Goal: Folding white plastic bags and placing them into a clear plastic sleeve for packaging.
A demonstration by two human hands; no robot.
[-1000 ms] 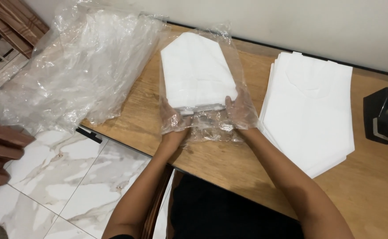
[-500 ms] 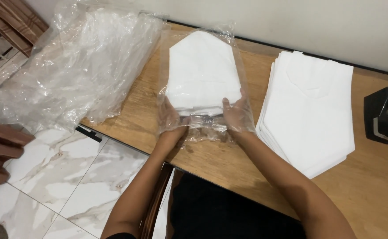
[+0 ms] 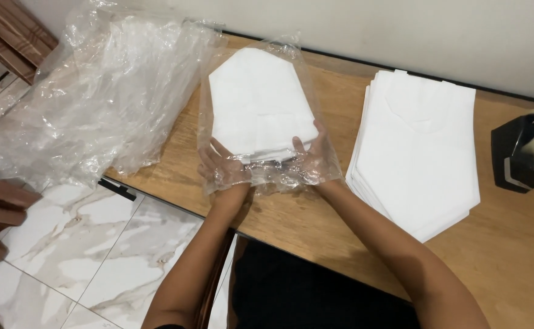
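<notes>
My left hand (image 3: 224, 167) and right hand (image 3: 316, 152) reach inside the clear plastic bag (image 3: 267, 180), both gripping the white folded stack's (image 3: 258, 100) near edge.

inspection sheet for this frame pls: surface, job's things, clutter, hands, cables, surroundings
Surface: wooden table, pushed against a pale wall.
Job's things: folded white stack lying inside a clear plastic bag on the table.
Clutter: heap of loose clear plastic hanging over the table's left end; second stack of white folded pieces to the right; black tape dispenser at the right edge.
Hands: left hand and right hand both inside the bag's open end, at the near edge of the stack; grip on it cannot be told.
Cables: nothing seen.
Surroundings: white marble-look floor tiles; brown slatted wood at the far left.
</notes>
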